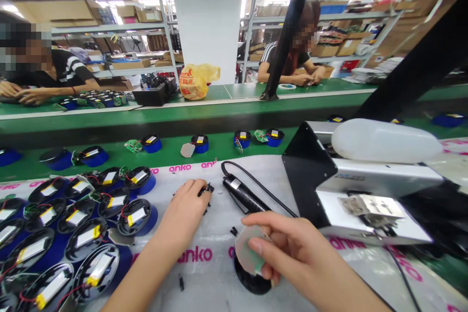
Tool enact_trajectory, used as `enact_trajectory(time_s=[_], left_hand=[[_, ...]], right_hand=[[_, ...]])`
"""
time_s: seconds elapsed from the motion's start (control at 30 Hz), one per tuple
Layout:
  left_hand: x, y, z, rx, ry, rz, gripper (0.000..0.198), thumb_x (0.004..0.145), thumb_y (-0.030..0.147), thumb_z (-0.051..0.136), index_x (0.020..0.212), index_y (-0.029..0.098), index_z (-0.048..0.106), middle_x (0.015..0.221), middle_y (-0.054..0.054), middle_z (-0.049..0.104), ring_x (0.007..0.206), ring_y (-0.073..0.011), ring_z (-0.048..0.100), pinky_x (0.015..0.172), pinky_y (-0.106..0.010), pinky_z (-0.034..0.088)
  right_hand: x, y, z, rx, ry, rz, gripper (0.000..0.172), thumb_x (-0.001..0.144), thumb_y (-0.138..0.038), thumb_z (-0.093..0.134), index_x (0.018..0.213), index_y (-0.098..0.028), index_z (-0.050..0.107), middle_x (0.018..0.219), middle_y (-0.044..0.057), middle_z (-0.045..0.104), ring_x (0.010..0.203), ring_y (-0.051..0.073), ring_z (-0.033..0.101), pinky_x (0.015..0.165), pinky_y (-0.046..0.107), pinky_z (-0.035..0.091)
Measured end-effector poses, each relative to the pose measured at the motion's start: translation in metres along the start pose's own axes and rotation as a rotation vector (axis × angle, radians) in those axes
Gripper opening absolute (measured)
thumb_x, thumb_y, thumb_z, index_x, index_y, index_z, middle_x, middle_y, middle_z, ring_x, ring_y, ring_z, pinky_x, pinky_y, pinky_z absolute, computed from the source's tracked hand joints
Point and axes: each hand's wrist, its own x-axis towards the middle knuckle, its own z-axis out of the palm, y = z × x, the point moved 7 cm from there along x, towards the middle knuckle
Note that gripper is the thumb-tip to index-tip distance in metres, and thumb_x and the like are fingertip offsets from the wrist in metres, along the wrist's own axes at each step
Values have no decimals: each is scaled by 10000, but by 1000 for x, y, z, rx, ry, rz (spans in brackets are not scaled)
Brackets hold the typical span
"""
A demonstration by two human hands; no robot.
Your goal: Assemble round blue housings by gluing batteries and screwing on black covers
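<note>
My right hand [288,246] pinches a pale round circuit board [250,248] with a greenish edge between thumb and fingers. The board is held over a round black housing [252,282], which it partly hides. My left hand [188,202] reaches down to the mat, its fingers curled over a cluster of small black parts [209,189]. Just right of that cluster lies a black electric screwdriver [244,194] with a cable. One small black piece [181,282] rests alone on the mat nearer to me.
Several blue housings with batteries [137,217] crowd the left. More blue units [200,143] stand on the green belt [171,151]. A silver and black machine [365,180] occupies the right. Two people sit across the line, near a yellow bag [197,82].
</note>
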Motion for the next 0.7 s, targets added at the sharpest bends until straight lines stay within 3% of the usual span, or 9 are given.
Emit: enact_trajectory(time_s=[0.13,0.23,0.33,0.4,0.43,0.53,0.63,0.7], left_hand=[[-1,2,-11,-119,81,-22,299,902,36,443,944,191,696,1196,-108,652,1092,-296,583,952,-472,482],[-7,5,-23,-308,142,-59,208,962,174,479,941,199,684,1059,-82,694,956,-234,644,858,-375,543],[-16,-1,-13,-1020,117,-304,84,876,277,696,903,201,721,811,-7,715,683,-130,652,607,-207,540],[-25,2,8,-1535,49,-507,188,723,270,864,869,189,776,773,10,730,643,-93,662,584,-155,534],[-28,6,17,-1674,13,-569,232,662,263,913,847,182,798,789,5,743,670,-92,687,619,-146,550],[-35,14,33,-1808,-86,-665,263,588,252,967,789,158,826,827,-29,777,781,-133,750,726,-160,588],[-37,18,39,-1836,-130,-698,269,600,246,969,817,160,835,799,-53,798,756,-135,755,708,-158,591],[-36,18,38,-1826,-110,-667,253,609,271,966,802,172,837,761,-49,799,711,-124,741,683,-159,583]], right_hand=[[1,4,-2,16,12,-15,313,879,-453,636,1063,-203,670,608,-47,522,538,128,618,494,206,489],[0,11,2,157,-13,36,324,854,-473,699,1021,-212,604,665,-52,565,543,108,615,493,190,474],[-2,15,12,356,-82,110,399,801,-470,777,966,-214,519,746,-43,639,559,99,635,531,196,494],[-2,12,14,419,-86,98,413,792,-453,793,989,-212,521,764,-38,661,594,105,652,574,211,517],[-2,9,13,413,-77,82,404,801,-445,786,1023,-209,545,762,-33,670,618,110,659,597,218,526],[-2,6,10,311,-45,54,379,855,-431,722,1135,-194,627,725,-12,688,685,133,677,675,247,544],[-5,5,8,207,-5,49,357,849,-403,692,1142,-200,689,640,-25,637,670,157,677,685,280,556],[-8,1,3,119,82,-14,356,800,-343,706,1137,-232,731,708,-12,646,686,161,673,689,287,565]])
